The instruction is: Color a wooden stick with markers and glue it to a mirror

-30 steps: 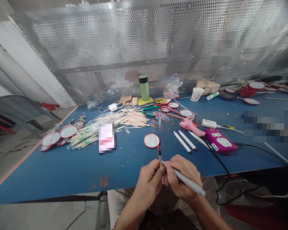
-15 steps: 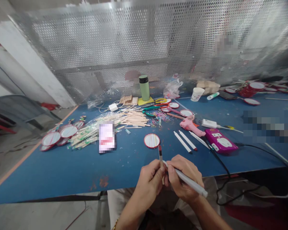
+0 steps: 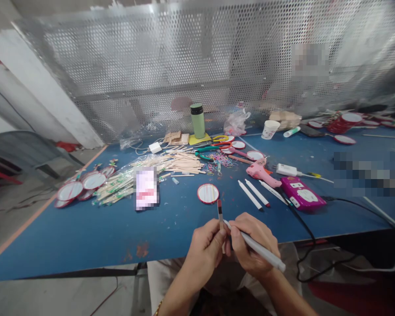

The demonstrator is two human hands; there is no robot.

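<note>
A person's left hand (image 3: pixel 204 245) pinches a wooden stick (image 3: pixel 220 210), banded red and dark at its top, above the near edge of a blue table (image 3: pixel 174 237), while the right hand (image 3: pixel 256 241) pinches a pale marker (image 3: pixel 263 251), nib at or just beside the wood. Clean coloring likely calls for braced fingertips and light, even strokes. Farther in from that edge lies a red-rimmed disc (image 3: pixel 208 193).
</note>
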